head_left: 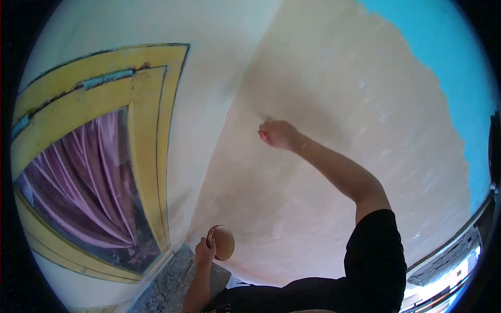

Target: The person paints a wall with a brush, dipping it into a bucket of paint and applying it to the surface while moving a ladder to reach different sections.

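R hand (279,134) mid-frame, fingers curled on small item (264,136) at cream wall (323,203); L hand (204,253) low centre grips brown bowl (224,242).

The right hand (279,134) is against the wall (334,78), window (88,172) to its left, bowl (223,242) below.

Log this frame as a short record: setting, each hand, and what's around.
setting: cream wall with a blue patch at upper right
left hand: grips a round brown bowl, low near the wall
right hand: raised, fingers curled shut against the wall; a red speck shows, item unclear
nearby: yellow window frame, pink curtain, grey stone sill
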`<state>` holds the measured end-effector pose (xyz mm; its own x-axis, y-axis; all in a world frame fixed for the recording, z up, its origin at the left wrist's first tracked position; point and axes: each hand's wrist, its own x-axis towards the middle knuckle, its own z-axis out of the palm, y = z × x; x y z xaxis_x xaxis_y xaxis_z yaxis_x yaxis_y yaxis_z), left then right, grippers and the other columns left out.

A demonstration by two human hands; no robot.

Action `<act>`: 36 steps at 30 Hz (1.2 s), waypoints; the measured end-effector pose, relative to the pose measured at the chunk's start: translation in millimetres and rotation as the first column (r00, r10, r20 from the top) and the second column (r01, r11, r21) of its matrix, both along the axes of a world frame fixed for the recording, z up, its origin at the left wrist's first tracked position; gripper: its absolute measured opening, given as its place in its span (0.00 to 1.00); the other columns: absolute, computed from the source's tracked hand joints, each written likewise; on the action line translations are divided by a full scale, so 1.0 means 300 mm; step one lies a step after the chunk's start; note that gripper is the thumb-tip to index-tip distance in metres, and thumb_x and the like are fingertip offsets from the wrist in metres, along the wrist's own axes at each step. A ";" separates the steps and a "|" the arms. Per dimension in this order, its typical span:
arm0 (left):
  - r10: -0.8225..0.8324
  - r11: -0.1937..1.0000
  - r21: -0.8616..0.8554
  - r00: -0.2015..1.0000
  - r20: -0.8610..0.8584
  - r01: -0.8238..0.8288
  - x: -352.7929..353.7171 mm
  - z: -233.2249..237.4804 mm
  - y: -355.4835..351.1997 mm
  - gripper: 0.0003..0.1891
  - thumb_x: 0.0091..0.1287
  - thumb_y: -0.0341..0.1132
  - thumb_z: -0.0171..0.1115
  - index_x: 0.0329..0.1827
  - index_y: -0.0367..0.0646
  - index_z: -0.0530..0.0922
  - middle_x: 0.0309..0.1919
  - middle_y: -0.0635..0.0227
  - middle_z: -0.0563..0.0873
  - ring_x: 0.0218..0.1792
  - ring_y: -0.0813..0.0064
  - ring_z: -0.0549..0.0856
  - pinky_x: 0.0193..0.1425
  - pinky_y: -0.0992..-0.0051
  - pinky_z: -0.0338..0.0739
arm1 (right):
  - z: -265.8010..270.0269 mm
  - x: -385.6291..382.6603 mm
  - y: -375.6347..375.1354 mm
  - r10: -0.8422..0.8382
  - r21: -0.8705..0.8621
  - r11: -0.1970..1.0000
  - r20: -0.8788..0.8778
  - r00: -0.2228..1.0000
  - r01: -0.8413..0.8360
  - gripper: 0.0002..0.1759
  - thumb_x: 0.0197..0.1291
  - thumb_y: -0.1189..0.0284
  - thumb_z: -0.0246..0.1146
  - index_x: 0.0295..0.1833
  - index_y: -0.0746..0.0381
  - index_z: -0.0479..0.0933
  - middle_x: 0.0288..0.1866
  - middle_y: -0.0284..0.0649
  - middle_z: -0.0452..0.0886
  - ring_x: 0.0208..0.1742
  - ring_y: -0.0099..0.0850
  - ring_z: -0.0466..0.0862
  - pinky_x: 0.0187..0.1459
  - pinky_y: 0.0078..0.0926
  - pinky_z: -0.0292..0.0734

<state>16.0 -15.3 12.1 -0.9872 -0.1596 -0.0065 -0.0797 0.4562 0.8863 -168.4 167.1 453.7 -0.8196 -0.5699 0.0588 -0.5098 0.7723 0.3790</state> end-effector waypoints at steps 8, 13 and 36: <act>-0.022 1.000 0.010 0.999 -0.025 0.022 -0.008 -0.022 -0.005 0.17 0.60 0.47 0.59 0.30 0.39 0.71 0.23 0.49 0.80 0.30 0.46 0.81 0.35 0.53 0.75 | 0.397 -0.206 0.169 -0.029 -0.022 1.000 -0.475 0.879 0.021 0.08 0.60 0.67 0.52 0.35 0.60 0.73 0.33 0.48 0.79 0.35 0.43 0.79 0.38 0.35 0.74; -0.016 0.999 -0.039 1.000 0.022 0.017 -0.008 0.008 -0.001 0.17 0.60 0.46 0.58 0.30 0.39 0.71 0.24 0.48 0.80 0.30 0.45 0.81 0.35 0.54 0.75 | 0.836 0.041 -0.010 -0.071 -0.026 0.995 -0.870 0.488 0.098 0.14 0.63 0.62 0.51 0.44 0.61 0.73 0.40 0.50 0.79 0.40 0.47 0.80 0.41 0.43 0.77; -0.024 0.999 0.028 1.000 -0.003 0.025 -0.016 0.009 -0.013 0.17 0.60 0.46 0.58 0.32 0.39 0.71 0.27 0.47 0.81 0.33 0.46 0.81 0.38 0.54 0.75 | -0.018 -0.351 -0.201 0.066 -0.095 0.988 -0.434 0.899 -0.118 0.11 0.58 0.66 0.53 0.38 0.61 0.76 0.37 0.45 0.80 0.41 0.44 0.79 0.44 0.41 0.74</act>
<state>11.4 -19.3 14.8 -0.9908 -0.1352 -0.0078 -0.0661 0.4328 0.8990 -273.5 106.7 448.2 -0.6442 -0.6093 0.4624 -0.3895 0.7816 0.4873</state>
